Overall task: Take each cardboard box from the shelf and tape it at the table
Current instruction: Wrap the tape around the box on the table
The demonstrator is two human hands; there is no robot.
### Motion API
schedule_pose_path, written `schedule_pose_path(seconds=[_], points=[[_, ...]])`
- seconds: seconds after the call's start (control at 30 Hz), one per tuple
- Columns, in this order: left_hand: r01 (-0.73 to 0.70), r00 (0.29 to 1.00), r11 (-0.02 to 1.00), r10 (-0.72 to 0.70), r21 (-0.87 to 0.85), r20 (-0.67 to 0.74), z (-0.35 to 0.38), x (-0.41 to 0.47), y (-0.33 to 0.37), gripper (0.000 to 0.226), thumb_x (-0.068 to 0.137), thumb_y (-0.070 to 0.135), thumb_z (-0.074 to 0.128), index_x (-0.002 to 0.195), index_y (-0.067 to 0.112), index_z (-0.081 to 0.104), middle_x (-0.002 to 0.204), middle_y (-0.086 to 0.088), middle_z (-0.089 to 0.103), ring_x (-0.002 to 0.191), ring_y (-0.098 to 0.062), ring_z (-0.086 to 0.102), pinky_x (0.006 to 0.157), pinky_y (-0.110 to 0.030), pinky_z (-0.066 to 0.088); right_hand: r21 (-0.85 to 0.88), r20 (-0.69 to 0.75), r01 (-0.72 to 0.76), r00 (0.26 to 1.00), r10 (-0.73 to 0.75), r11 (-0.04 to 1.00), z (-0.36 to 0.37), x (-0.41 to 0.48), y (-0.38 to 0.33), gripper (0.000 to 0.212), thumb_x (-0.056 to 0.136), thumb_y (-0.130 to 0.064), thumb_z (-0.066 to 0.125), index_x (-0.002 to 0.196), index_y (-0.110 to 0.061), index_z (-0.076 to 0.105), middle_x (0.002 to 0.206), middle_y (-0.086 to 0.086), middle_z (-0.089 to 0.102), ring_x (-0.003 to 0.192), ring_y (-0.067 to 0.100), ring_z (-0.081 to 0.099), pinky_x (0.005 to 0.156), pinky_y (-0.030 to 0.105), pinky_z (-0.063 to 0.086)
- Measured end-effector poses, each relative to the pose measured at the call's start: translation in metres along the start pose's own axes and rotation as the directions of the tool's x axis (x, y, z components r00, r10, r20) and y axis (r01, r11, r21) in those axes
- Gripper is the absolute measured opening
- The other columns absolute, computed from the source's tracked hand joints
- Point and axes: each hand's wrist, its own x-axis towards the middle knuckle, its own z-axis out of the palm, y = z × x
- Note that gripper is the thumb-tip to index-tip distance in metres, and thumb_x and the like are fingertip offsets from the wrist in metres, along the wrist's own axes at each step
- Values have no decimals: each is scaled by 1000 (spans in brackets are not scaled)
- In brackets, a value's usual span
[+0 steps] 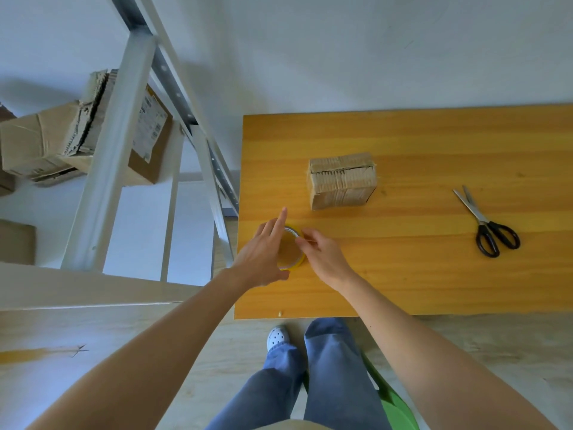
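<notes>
Much of the tape roll (290, 248) is covered: the left hand (263, 256) lies over its near-left side, thumb under the lower rim and forefinger stretched straight past the top, so we see only a yellow rim and a brownish, glossy face. The right hand (322, 252) meets it from the other side, curled fingertips pinching at the upper rim. Whether they hold a loose end of tape we cannot tell; it is too thin to make out. Both hands are together, clamped on the roll, low over the table (403, 135), a smooth orange wood-grain board cut off at the right edge.

Just beyond the right hand sits the cardboard box (342, 181), small and blocky, its ribbed corrugated side showing and a seam running across the top. Well to the right of both hands lie scissors (490, 225), steel blades slightly parted, black loop handles.

Left of the left hand stands a grey metal shelf (114, 135). Its posts partly hide more boxes (37, 144), crumpled and brown, one bearing a label we cannot read.
</notes>
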Motion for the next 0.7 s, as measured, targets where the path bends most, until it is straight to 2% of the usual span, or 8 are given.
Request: schedule_pose_path(seconds=[0.1, 0.17, 0.23, 0.3, 0.43, 0.53, 0.63, 0.7], points=[[-98, 994, 995, 98, 0, -42, -5, -4, -1, 136, 62, 29, 89, 152, 20, -12, 150, -2, 29, 136, -21, 26, 101, -34, 45, -14, -17, 2, 1000, -2, 1000, -4, 3, -5, 45, 99, -30, 54, 140, -12, 49, 134, 1, 56, 124, 16, 51, 103, 29, 40], [-138, 988, 990, 137, -11, -70, -10, -6, -1, 130, 62, 28, 89, 153, 24, -4, 150, -2, 27, 136, -21, 26, 101, -34, 44, 132, -20, -42, 999, 45, 990, -9, 3, -12, 37, 100, -27, 54, 133, -12, 55, 128, 0, 59, 120, 14, 53, 101, 30, 41], [-123, 989, 990, 116, -70, -96, -16, -6, 0, 124, 62, 28, 88, 153, 29, 4, 148, -1, 28, 134, -22, 29, 98, -32, 43, 268, -34, -66, 996, 78, 961, -16, 4, -17, 25, 102, -23, 49, 119, -14, 64, 124, 5, 64, 118, 16, 56, 104, 36, 42], [-96, 991, 989, 85, -111, -100, -23, -5, 1, 121, 61, 30, 88, 152, 35, 8, 145, -1, 28, 128, -23, 36, 93, -30, 43, 219, -60, -29, 997, 43, 975, -24, 3, -22, 25, 101, -13, 47, 117, -12, 66, 122, 7, 65, 119, 21, 57, 105, 40, 43], [-10, 999, 983, 1, -184, -52, -38, -1, 8, 106, 61, 33, 87, 146, 42, 24, 139, -4, 26, 111, -24, 48, 86, -31, 48, 54, -70, 94, 994, -90, 994, -37, -2, -35, 34, 93, 7, 48, 122, -2, 65, 123, 14, 65, 114, 24, 61, 99, 39, 49], [23, 998, 943, -42, -331, -50, -48, 1, 15, 93, 61, 27, 87, 138, 39, 35, 130, -1, 30, 107, -20, 46, 84, -27, 47, -10, -79, 155, 985, -155, 988, -43, -6, -45, 33, 94, 3, 53, 124, -3, 64, 124, 12, 65, 115, 20, 60, 101, 33, 47], [2, 997, 913, -33, -408, -70, -54, 5, 19, 90, 61, 22, 87, 134, 36, 37, 123, 0, 33, 104, -17, 45, 74, -13, 42, 23, -101, 179, 979, -176, 984, -47, -11, -55, 31, 96, -7, 57, 127, -5, 62, 126, 9, 63, 114, 18, 59, 99, 32, 48], [-12, 996, 913, -25, -407, -85, -58, 5, 23, 89, 60, 22, 87, 133, 35, 37, 121, 1, 32, 101, -16, 46, 73, -16, 48, 77, -122, 168, 980, -158, 983, -49, -12, -61, 33, 96, -16, 60, 128, -5, 61, 127, 9, 62, 117, 20, 58, 101, 35, 48]])
